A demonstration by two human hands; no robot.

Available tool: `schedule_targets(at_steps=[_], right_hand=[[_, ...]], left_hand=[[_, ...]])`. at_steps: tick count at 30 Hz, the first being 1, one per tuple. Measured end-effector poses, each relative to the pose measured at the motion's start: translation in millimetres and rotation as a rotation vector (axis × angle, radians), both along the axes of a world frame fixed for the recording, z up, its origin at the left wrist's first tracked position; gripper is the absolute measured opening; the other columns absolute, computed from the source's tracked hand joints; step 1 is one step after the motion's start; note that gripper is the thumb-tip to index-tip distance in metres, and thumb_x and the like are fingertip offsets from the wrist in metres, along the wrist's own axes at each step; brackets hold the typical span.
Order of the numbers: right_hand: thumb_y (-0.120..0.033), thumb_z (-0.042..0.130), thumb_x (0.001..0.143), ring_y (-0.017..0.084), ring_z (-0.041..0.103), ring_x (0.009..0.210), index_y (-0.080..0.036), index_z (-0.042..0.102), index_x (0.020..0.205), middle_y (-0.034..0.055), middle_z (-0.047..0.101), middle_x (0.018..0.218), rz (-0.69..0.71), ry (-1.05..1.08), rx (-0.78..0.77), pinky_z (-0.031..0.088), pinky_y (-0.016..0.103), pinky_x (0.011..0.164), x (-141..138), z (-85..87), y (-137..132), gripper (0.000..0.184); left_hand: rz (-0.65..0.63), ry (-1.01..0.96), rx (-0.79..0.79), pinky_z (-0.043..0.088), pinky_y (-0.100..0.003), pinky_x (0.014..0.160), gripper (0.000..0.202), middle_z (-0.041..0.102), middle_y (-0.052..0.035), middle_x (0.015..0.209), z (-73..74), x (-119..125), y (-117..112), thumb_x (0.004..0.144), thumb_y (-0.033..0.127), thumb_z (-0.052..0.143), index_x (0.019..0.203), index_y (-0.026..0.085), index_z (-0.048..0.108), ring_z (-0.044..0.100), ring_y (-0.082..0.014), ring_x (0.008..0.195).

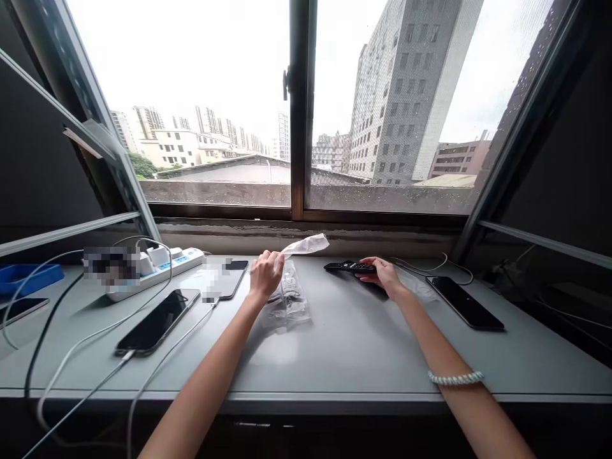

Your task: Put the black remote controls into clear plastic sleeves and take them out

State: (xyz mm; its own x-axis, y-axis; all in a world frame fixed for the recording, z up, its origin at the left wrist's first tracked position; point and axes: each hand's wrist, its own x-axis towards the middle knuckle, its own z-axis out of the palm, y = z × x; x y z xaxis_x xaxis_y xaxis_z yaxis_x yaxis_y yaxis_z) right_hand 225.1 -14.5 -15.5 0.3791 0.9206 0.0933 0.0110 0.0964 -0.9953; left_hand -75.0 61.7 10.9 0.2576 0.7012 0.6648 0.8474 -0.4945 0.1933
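My left hand (265, 273) is closed, pinching a small white wrapper or wipe (306, 245) and lifting it above the grey desk (354, 344). Just below that hand lies a clear plastic bag (288, 299) with something dark inside. My right hand (382, 274) is closed around the near end of a black remote control (348, 267), which is at or just above the desk near the window. A beaded bracelet (455, 378) is on my right wrist.
Two black phones (157, 322) (465, 302) lie left and right, and a third (229, 278) sits near the white power strip (160, 264). Charging cables (86, 357) trail over the left front edge. A blue tray (29, 277) is far left. The window frame (299, 115) rises behind.
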Motion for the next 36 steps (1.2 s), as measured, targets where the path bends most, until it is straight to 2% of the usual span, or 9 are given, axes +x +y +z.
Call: schedule_targets(at_steps=[2,5,11,16,23,26,30,32,36], right_hand=[[-0.034,0.058,0.072,0.02,0.066,0.076,-0.021,0.064,0.081,0.0062,0.065,0.094,0.05,-0.05,0.011,0.055,0.033,0.064,-4,2.3,-3,0.017],[-0.034,0.068,0.062,0.02,0.064,0.074,-0.021,0.068,0.084,0.0057,0.066,0.087,0.05,-0.299,-0.007,0.054,0.032,0.062,-8,7.1,-8,0.026],[-0.027,0.07,0.056,0.028,0.061,0.085,-0.027,0.071,0.076,0.0053,0.068,0.085,-0.21,-0.861,-0.169,0.043,0.035,0.07,-23,14.1,-20,0.02],[-0.017,0.07,0.051,0.026,0.06,0.081,-0.026,0.069,0.06,0.0046,0.068,0.085,-0.225,-0.993,-0.304,0.038,0.032,0.066,-31,10.8,-22,0.013],[-0.019,0.068,0.053,0.021,0.062,0.078,-0.026,0.071,0.066,0.0003,0.068,0.08,-0.185,-1.079,-0.416,0.039,0.028,0.065,-31,21.5,-33,0.016],[-0.03,0.069,0.059,0.022,0.063,0.078,-0.026,0.071,0.068,0.0013,0.069,0.077,-0.23,-1.036,-0.314,0.041,0.028,0.064,-27,29.9,-35,0.01],[-0.047,0.05,0.08,0.019,0.064,0.075,-0.024,0.071,0.078,0.0032,0.07,0.079,-0.364,-0.857,0.094,0.046,0.028,0.068,-25,38.5,-30,0.031],[-0.051,0.044,0.083,0.018,0.065,0.078,-0.023,0.07,0.082,0.0039,0.07,0.084,-0.273,-0.768,0.196,0.048,0.028,0.07,-29,38.7,-27,0.038],[-0.053,0.055,0.076,0.019,0.063,0.089,-0.025,0.066,0.1,0.0046,0.067,0.103,0.111,-0.689,0.16,0.05,0.028,0.07,-43,30.2,-24,0.038]], left_hand=[[0.006,0.003,-0.013,0.041,-0.033,0.079,0.04,0.058,-0.0057,0.087,0.6,1,-1,0.092,0.041,0.023,0.09,0.02,0.058,0.056,-0.0196,0.082],[0.016,-0.009,-0.034,0.041,-0.033,0.079,0.039,0.058,-0.006,0.087,4.8,2,-3,0.092,0.04,0.025,0.087,0.019,0.057,0.056,-0.02,0.082],[0.019,-0.057,-0.023,0.04,-0.034,0.079,0.036,0.056,-0.0055,0.085,11.5,10,-14,0.091,0.039,0.027,0.084,0.019,0.057,0.055,-0.0207,0.083],[-0.098,0.023,-0.013,0.038,-0.035,0.082,0.033,0.057,-0.006,0.09,7.7,23,-25,0.09,0.037,0.03,0.089,0.019,0.058,0.054,-0.0205,0.085],[-0.127,0.022,0.02,0.038,-0.035,0.079,0.03,0.056,-0.0055,0.091,12.7,25,-34,0.09,0.029,0.03,0.088,0.019,0.058,0.052,-0.0196,0.085],[-0.139,0.076,0.035,0.038,-0.036,0.08,0.027,0.055,-0.0062,0.09,12.3,25,-34,0.088,0.027,0.034,0.083,0.018,0.059,0.052,-0.0202,0.086],[-0.248,0.198,0.039,0.038,-0.038,0.082,0.02,0.056,-0.0066,0.091,7.3,27,-34,0.083,0.025,0.041,0.083,0.017,0.06,0.052,-0.0205,0.086],[-0.321,0.244,0.018,0.038,-0.038,0.084,0.018,0.056,-0.0062,0.091,3.5,29,-35,0.081,0.026,0.045,0.086,0.018,0.06,0.052,-0.0206,0.088],[-0.439,0.291,0.009,0.038,-0.038,0.085,0.02,0.056,-0.0055,0.094,-3.6,34,-38,0.082,0.025,0.045,0.094,0.019,0.059,0.052,-0.0205,0.09]])
